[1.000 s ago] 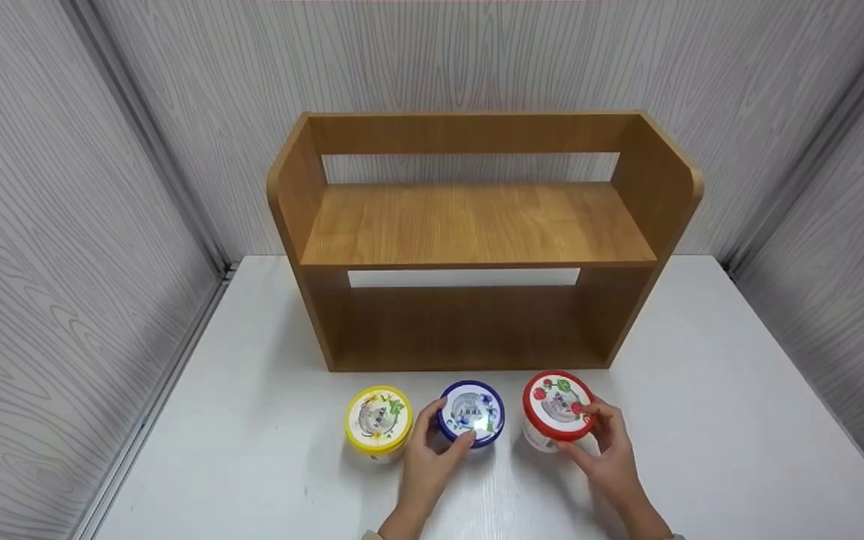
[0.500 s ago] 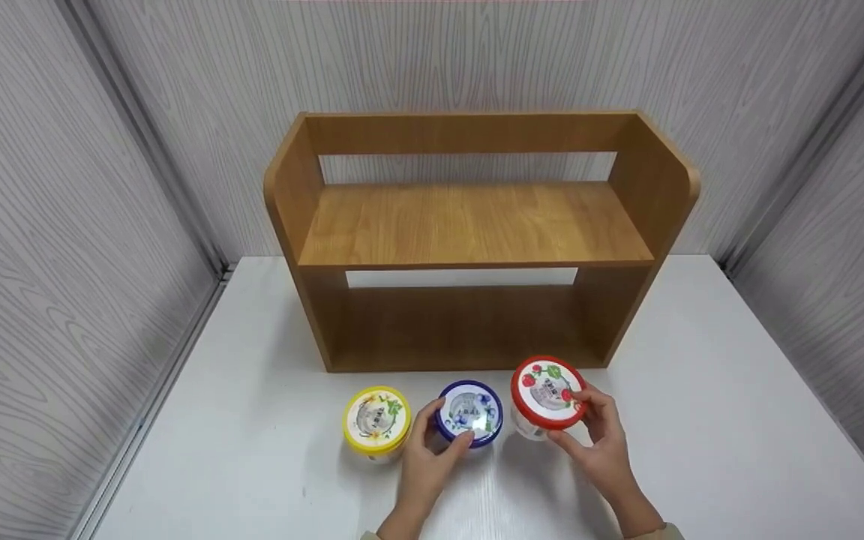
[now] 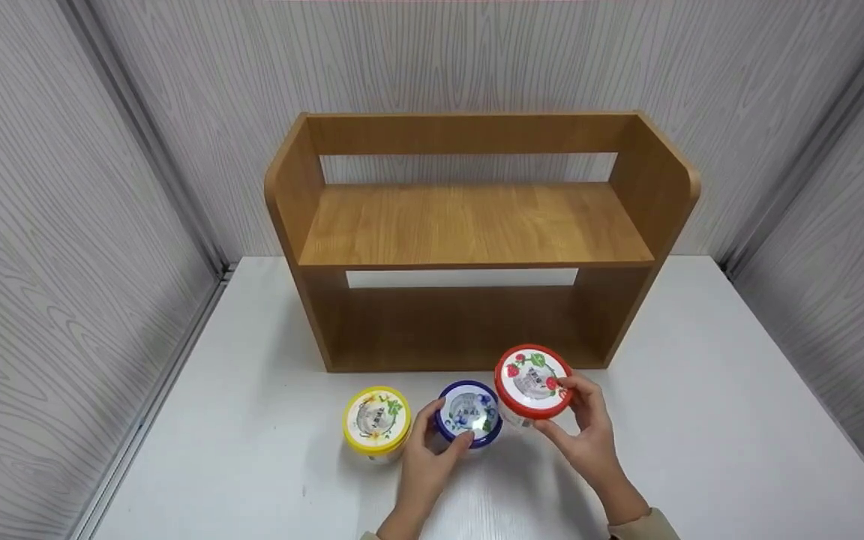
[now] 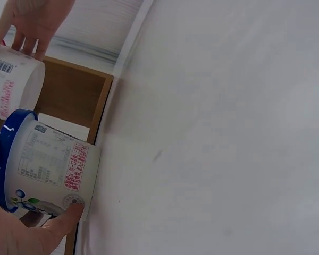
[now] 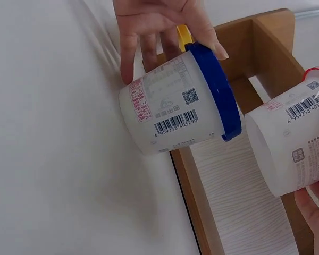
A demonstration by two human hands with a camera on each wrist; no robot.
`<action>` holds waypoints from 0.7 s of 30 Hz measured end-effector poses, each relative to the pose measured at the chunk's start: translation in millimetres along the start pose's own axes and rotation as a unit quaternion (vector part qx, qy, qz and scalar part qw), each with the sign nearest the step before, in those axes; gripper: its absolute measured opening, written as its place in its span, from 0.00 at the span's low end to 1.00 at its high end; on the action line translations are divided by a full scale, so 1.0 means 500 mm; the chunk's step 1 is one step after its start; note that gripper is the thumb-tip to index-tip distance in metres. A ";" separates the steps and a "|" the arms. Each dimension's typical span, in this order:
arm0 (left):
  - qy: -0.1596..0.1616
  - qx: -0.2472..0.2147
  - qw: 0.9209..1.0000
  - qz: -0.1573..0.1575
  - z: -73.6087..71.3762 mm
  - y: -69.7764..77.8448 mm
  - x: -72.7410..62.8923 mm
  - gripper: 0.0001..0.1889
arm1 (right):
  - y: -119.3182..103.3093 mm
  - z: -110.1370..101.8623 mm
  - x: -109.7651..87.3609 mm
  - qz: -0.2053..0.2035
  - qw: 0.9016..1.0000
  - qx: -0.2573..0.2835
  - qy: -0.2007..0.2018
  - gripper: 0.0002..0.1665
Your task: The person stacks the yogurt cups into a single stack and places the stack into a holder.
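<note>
A white tub with a blue lid (image 3: 469,412) stands on the table in front of the shelf. My left hand (image 3: 426,465) grips it, thumb at the lid's near edge and fingers round its left side. My right hand (image 3: 588,439) holds a white tub with a red lid (image 3: 531,381) up off the table, slightly tilted, just right of and behind the blue-lidded one. The right wrist view shows the bottom edge of the raised red-lidded tub (image 5: 287,138) beside the blue lid. Left of my left hand stands a tub with a yellow lid (image 3: 377,421).
A two-tier wooden shelf (image 3: 477,225) stands behind the tubs on the white table (image 3: 702,420). Its lower compartment (image 3: 462,326) opens toward me. Grey wood-patterned panels (image 3: 64,225) enclose the left, right and back.
My right hand has lifted the red-lidded tub and carried it left and away from me, toward the blue-lidded tub. My left hand and the other tubs have stayed in place.
</note>
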State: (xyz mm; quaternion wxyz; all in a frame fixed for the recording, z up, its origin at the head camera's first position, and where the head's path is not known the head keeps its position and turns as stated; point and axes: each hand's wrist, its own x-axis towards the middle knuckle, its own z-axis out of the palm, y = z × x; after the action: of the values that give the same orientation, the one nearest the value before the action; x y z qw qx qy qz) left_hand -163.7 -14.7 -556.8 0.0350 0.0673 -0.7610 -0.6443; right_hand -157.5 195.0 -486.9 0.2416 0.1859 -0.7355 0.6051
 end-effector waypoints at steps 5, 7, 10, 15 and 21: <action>-0.004 0.001 1.000 0.000 0.000 0.000 0.001 0.37 | 0.008 0.010 0.007 -0.004 1.000 0.007 -0.008 0.36; -0.006 0.002 1.000 0.001 0.000 0.000 0.000 0.37 | 0.017 0.015 0.007 -0.002 1.000 0.009 -0.011 0.37; -0.007 0.002 1.000 0.004 0.000 0.000 0.000 0.37 | 0.020 0.023 0.009 -0.008 1.000 0.011 -0.014 0.38; -0.008 -0.004 1.000 0.008 -0.001 0.000 0.000 0.37 | -0.014 0.041 0.018 -0.021 1.000 0.004 -0.022 0.37; -0.010 -0.008 1.000 0.015 -0.003 0.003 -0.002 0.36 | -0.017 0.057 0.020 -0.028 0.999 0.001 -0.033 0.37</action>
State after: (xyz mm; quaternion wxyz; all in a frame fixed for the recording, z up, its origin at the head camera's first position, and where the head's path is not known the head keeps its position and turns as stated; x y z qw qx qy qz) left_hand -162.5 -15.7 -555.2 0.0377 0.0489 -0.7572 -0.6502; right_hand -164.5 165.4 -478.5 0.2339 0.2260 -0.7368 0.5928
